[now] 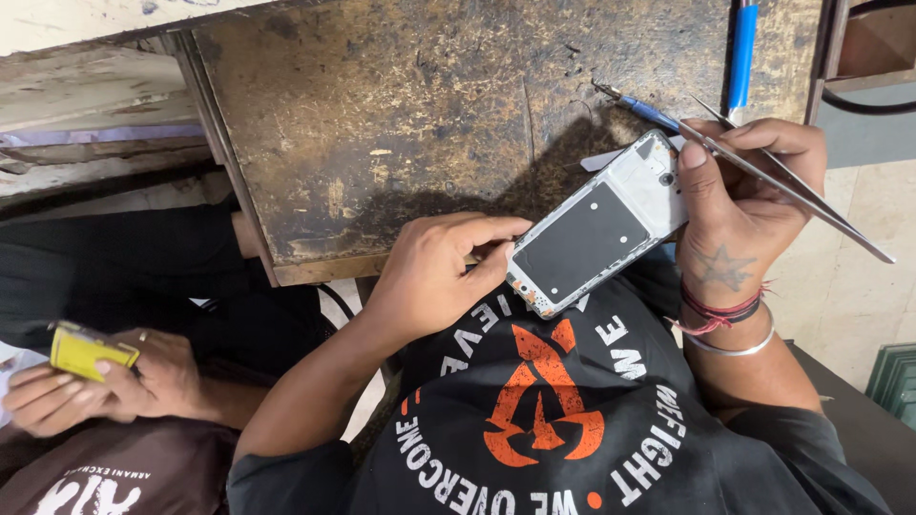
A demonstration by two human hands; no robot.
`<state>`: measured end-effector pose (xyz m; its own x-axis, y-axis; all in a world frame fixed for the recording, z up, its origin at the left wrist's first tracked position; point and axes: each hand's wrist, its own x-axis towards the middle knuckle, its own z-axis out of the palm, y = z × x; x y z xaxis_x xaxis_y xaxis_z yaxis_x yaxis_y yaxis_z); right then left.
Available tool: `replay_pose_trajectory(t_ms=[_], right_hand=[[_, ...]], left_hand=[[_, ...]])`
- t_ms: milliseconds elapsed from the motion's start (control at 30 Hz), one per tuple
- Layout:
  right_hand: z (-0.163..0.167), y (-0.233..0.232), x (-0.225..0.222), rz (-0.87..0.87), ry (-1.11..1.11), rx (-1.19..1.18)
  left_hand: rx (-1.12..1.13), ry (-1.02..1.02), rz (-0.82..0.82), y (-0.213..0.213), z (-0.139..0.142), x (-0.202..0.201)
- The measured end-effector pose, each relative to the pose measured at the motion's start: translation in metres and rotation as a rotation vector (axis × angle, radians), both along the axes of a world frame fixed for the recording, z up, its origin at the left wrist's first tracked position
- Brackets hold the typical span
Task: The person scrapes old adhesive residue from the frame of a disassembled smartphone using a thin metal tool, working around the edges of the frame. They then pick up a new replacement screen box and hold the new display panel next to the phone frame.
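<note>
Metal tweezers (pixel 792 186) are pinched in the right hand (pixel 739 205) above the opened phone (pixel 601 234); left hand (pixel 434 272) fingers clamp the phone's lower end

A worn, stained workbench (pixel 401 124) bears a blue-handled screwdriver (pixel 637 107).

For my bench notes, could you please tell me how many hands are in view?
4. The left hand and right hand grip the opened phone; two hands of another person hold a yellow object at lower left.
</note>
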<state>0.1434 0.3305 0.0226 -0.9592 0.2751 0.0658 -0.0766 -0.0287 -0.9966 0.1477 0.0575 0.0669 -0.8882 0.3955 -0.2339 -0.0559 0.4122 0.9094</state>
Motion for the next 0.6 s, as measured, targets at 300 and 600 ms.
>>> replay_pose_trajectory(t_ms=[300, 600], right_hand=[[-0.01, 0.001, 0.001, 0.02, -0.012, 0.012], [-0.007, -0.003, 0.004, 0.044, -0.021, 0.04]], left_hand=[[-0.042, 0.027, 0.053, 0.0, -0.007, 0.0], [-0.301, 0.421, -0.177, -0.004, -0.013, 0.004]])
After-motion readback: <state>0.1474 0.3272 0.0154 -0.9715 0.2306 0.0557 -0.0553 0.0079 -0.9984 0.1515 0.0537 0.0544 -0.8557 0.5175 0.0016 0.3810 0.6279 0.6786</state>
